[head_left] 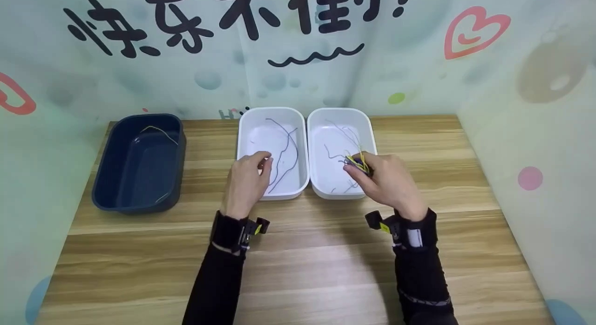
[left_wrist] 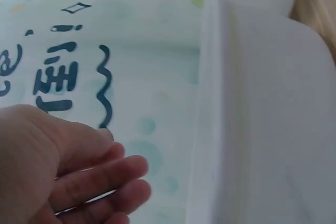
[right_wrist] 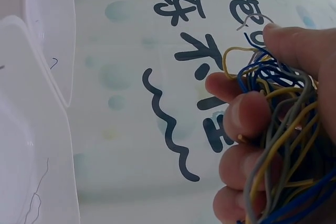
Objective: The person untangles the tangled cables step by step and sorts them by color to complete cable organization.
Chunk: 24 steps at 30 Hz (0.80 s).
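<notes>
My right hand (head_left: 393, 183) is over the right white bin (head_left: 320, 176). It grips a tangled bundle of thin wires (right_wrist: 289, 119) in blue, yellow and grey, pressed between thumb and curled fingers. Loose grey wires (head_left: 329, 155) lie in that bin below. Over the near left part of the left white bin (head_left: 258, 134) is my left hand (head_left: 249, 178), its fingers loosely bent and the thumb close to the index finger. No wire shows in it in the left wrist view. Thin blue wires (head_left: 297, 152) lie curved across the left white bin's floor.
A navy bin (head_left: 125, 169) stands at the left of the wooden table (head_left: 307, 269), with yellowish wires (head_left: 160, 129) inside. Both white bins sit side by side near the back edge. Behind them hangs a printed backdrop (head_left: 409, 78).
</notes>
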Available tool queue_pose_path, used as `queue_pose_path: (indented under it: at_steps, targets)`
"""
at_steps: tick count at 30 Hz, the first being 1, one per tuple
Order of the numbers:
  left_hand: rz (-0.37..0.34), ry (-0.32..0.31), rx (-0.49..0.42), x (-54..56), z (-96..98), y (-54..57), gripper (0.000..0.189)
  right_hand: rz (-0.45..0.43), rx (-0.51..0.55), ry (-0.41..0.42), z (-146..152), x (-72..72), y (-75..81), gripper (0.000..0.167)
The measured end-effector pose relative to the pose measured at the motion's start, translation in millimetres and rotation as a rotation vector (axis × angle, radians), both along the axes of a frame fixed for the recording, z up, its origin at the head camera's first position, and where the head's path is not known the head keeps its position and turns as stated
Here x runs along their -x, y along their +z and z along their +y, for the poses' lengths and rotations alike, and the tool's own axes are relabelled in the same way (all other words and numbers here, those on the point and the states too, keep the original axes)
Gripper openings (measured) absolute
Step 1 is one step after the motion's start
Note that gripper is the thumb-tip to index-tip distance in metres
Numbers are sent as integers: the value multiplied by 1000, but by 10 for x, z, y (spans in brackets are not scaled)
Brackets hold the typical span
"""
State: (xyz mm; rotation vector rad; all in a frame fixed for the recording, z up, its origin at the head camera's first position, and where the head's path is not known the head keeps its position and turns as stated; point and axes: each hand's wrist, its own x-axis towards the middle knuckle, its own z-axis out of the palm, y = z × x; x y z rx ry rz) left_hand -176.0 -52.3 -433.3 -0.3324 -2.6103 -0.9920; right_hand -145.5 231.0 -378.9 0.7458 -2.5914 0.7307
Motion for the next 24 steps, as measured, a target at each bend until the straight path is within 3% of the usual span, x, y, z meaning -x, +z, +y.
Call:
queue_pose_path:
  at_steps: [6,11,15,20,24]
  targets:
    - [273,-69,-178,-138,62,181,17,38,-38,33,-77,-34,-1,30]
    - [363,-184,-338,-260,68,333,15,39,-94,84,-160,-92,9,34]
    - [324,-330,-468,-332,45,421,15,1,-99,226,-207,-138,18,32]
    - [174,-559,-678,-363,14,442,17,-46,-14,468,-270,-177,12,26]
    - [82,-699,-763,-368,27,424,18,-105,55,612,-333,-190,-6,27]
